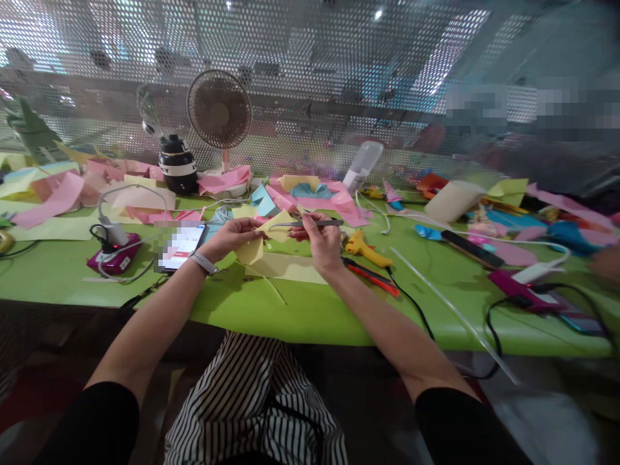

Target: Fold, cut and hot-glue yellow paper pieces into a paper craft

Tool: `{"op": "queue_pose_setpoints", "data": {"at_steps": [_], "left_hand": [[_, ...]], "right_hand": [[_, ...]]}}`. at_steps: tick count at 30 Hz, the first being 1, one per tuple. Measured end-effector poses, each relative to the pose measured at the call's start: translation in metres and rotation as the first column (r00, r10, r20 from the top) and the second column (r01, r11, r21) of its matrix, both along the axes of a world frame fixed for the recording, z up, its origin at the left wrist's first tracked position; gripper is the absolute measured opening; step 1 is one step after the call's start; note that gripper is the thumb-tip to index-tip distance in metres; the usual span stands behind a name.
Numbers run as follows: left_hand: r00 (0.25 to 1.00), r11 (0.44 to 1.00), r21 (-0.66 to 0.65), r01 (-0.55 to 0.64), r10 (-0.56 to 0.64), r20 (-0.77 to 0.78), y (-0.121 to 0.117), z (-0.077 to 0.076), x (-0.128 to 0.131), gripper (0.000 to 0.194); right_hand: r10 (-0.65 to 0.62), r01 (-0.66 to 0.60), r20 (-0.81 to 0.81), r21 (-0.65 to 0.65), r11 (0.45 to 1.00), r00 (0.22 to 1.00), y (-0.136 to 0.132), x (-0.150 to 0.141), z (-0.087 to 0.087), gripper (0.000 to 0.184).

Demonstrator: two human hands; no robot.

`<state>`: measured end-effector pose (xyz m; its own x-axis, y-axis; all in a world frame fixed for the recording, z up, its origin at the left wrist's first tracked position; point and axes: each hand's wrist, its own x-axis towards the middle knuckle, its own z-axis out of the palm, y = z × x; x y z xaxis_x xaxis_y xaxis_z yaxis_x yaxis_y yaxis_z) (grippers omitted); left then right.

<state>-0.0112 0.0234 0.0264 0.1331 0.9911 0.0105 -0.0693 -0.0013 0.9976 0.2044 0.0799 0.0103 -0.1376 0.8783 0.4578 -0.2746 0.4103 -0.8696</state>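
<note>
My left hand [231, 235] is closed on a folded piece of pale yellow paper [250, 252], held just above the table. In my right hand [323, 244] is a pair of slim grey tweezers [329, 223], which points left with its tip at the upper part of the paper. The fingertips of both hands are partly hidden by the paper and by each other's angle. Below them, a flat yellow paper strip [290, 268] lies on the green table [271, 316]. A yellow glue gun [364, 248] and a red-and-black utility knife [375, 278] lie right of my right hand.
A phone [183, 247] and a purple power strip [119, 254] are at the left. Pink paper [53, 201], a black bottle [177, 168] and a fan [219, 110] stand along the back. A clear glue stick [445, 303] and another purple power strip [526, 290] lie right.
</note>
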Motion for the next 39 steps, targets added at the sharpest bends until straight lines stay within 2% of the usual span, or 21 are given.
{"op": "queue_pose_setpoints", "data": {"at_steps": [21,32,39], "left_hand": [[1.0,1.0,0.009,-0.004,0.005,-0.022,-0.0006,-0.0016,-0.0001,0.032],[0.991,0.997,0.044,-0.056,0.061,-0.123,-0.0014,0.0022,0.0016,0.03],[0.987,0.998,0.022,-0.057,0.06,-0.148,-0.0007,0.0033,0.0012,0.028]], "right_hand": [[0.002,-0.002,0.043,-0.001,1.0,0.999,-0.0035,-0.0011,0.0038,0.047],[-0.012,0.011,0.037,0.022,1.0,0.999,-0.002,-0.0004,0.0011,0.045],[0.033,-0.032,0.054,-0.021,0.999,0.998,-0.003,-0.002,0.0002,0.049]]}}
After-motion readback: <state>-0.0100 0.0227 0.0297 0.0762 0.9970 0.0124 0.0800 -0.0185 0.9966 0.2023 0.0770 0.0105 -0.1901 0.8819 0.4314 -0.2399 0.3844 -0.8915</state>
